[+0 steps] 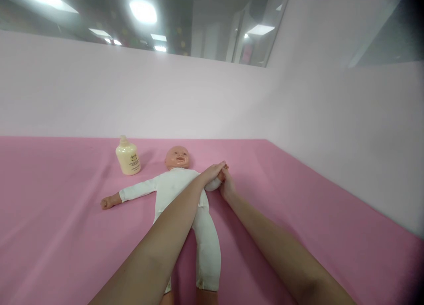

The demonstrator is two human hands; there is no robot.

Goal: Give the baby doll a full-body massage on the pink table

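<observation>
A baby doll point(177, 186) with a bare plastic head and a white cloth body lies on its back on a pink sheet point(59, 239). Both of my hands meet at the doll's hand point(221, 175), on the right side of the view. My left hand point(212, 172) reaches across the doll's chest and is closed around that small hand from the left. From the right, my right hand point(228, 186) grips the same doll hand, its fingers partly hidden. The doll's other arm point(137, 190) stretches out to the left, and my left forearm covers part of its torso and one leg.
A cream pump bottle point(128, 157) with a dark printed label stands left of the doll's head. Behind the sheet rises a pale wall point(132, 93), with a window point(205, 27) reflecting ceiling lights above it. Another wall point(347, 133) closes off the right side.
</observation>
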